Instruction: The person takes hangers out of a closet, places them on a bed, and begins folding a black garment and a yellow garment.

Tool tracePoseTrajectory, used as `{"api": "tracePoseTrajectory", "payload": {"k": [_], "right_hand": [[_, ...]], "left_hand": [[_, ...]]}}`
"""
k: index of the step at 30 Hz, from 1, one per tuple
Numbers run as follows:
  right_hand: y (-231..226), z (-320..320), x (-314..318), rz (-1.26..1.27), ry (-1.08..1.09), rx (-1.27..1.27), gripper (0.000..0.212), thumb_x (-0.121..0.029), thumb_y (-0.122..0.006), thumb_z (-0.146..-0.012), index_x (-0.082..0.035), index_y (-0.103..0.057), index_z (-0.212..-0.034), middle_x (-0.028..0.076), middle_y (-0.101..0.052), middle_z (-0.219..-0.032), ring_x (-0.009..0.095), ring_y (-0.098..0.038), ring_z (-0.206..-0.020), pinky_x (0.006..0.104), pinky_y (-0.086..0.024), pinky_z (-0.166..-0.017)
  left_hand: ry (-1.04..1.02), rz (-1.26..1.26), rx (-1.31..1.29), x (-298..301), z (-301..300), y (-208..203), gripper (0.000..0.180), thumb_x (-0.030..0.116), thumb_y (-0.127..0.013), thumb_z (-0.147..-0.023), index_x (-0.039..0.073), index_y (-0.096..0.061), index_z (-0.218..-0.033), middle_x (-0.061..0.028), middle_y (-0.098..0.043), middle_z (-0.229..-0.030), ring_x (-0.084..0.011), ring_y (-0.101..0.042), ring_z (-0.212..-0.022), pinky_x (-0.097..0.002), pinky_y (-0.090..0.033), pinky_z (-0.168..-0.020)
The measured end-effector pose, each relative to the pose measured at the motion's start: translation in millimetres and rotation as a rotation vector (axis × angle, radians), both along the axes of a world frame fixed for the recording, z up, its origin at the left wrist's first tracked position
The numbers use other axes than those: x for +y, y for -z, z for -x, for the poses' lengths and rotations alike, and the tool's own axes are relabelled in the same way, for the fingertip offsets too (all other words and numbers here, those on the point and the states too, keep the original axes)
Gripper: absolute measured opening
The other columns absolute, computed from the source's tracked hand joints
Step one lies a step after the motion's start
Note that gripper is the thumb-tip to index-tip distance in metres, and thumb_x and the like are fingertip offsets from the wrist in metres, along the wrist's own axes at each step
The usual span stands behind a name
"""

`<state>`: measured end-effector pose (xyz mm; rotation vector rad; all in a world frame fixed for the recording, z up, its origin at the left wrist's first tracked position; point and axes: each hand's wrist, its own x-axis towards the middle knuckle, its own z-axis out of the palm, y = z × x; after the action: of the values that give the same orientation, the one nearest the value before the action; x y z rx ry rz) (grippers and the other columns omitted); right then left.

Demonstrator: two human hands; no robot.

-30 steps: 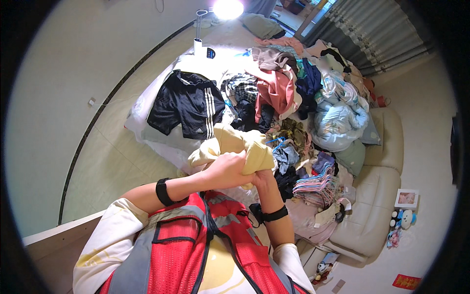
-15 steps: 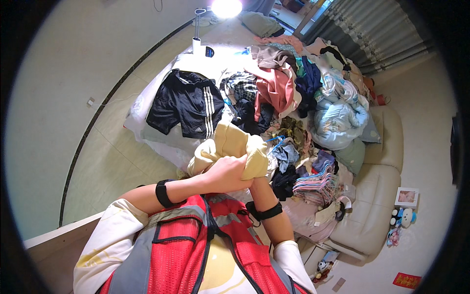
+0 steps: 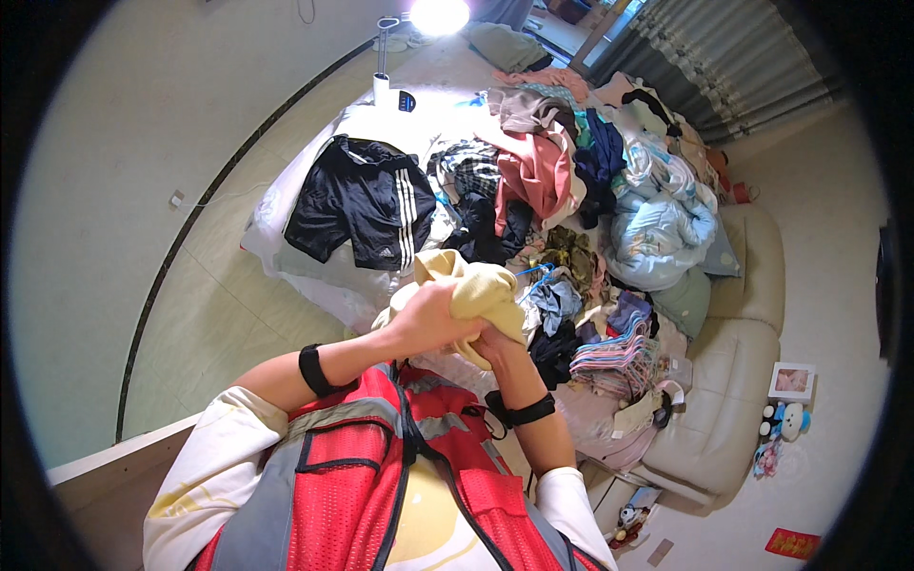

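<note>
A pale yellow garment point(image 3: 471, 290) is bunched up in front of my chest, gripped by both hands. My left hand point(image 3: 428, 319) closes over its lower left side. My right hand point(image 3: 492, 344) holds it from underneath, mostly hidden by the cloth. Each wrist carries a black band. Just beyond the garment lie black shorts with white stripes point(image 3: 362, 205) spread flat on a white-covered surface point(image 3: 295, 271).
A large heap of mixed clothes point(image 3: 552, 181) covers the area ahead and to the right. A stack of pastel hangers point(image 3: 614, 357) lies by a beige sofa point(image 3: 733, 400). A lamp point(image 3: 438, 14) shines at the top. A wooden edge point(image 3: 105, 466) sits lower left.
Both hands have pulled the yellow garment in and gathered it tighter, so it looks more bunched and less spread than a second ago.
</note>
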<state>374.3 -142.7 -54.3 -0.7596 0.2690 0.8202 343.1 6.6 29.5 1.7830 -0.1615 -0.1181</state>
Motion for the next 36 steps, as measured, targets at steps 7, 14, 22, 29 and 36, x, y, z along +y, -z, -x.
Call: {"api": "tracePoseTrajectory", "payload": {"k": [7,14,22,29,36], "right_hand": [[-38.7,3.8,1.0,0.308,-0.113,-0.4,0.033,-0.012,-0.054,-0.089,-0.004,-0.05,-0.12,0.007,-0.057,-0.11,0.015,-0.057,-0.097,0.0284,-0.049,-0.079],[-109.6,6.7,-41.4,0.54,-0.364,-0.821,0.036,-0.009,-0.057,-0.079,0.006,-0.053,-0.111,0.004,-0.059,-0.1,0.011,-0.055,-0.088,0.0257,-0.045,-0.078],[-155.1,-14.4,-95.6,0.57,0.103,-0.727,0.022,-0.007,-0.06,-0.077,0.002,-0.059,-0.098,0.001,-0.062,-0.089,0.006,-0.057,-0.078,0.0216,-0.045,-0.072],[-150.3,-37.3,-150.1,0.69,0.524,-0.724,0.011,-0.004,-0.065,-0.079,-0.003,-0.059,-0.088,-0.005,-0.054,-0.07,0.003,-0.049,-0.064,0.0163,-0.04,-0.062],[-155.6,-29.5,-115.7,0.705,0.445,-0.993,0.017,-0.007,-0.061,-0.08,-0.005,-0.06,-0.097,-0.006,-0.05,-0.072,0.002,-0.044,-0.065,0.0159,-0.037,-0.06]], "left_hand": [[-0.055,0.03,-0.032,24.9,-24.5,13.2,0.034,0.012,-0.069,-0.076,-0.001,-0.061,-0.106,-0.0067,-0.067,-0.091,-0.0082,-0.058,-0.081,-0.0265,-0.049,-0.075],[-0.079,0.336,0.219,59.4,-33.1,19.7,0.026,0.014,-0.068,-0.08,0.0,-0.065,-0.102,-0.0035,-0.067,-0.09,-0.0089,-0.061,-0.079,-0.0248,-0.05,-0.073],[0.012,0.341,0.297,79.7,-29.0,11.3,0.03,0.013,-0.069,-0.081,0.002,-0.062,-0.108,-0.0026,-0.064,-0.097,-0.0087,-0.059,-0.086,-0.0244,-0.048,-0.078],[0.021,0.348,0.332,95.9,-32.5,1.0,0.03,0.013,-0.069,-0.08,0.001,-0.063,-0.107,-0.0026,-0.065,-0.095,-0.0086,-0.059,-0.085,-0.0242,-0.048,-0.077],[0.065,0.463,0.401,84.2,-27.4,-1.2,0.031,0.012,-0.067,-0.081,0.0,-0.061,-0.11,-0.005,-0.064,-0.099,-0.0106,-0.061,-0.088,-0.025,-0.049,-0.077]]}}
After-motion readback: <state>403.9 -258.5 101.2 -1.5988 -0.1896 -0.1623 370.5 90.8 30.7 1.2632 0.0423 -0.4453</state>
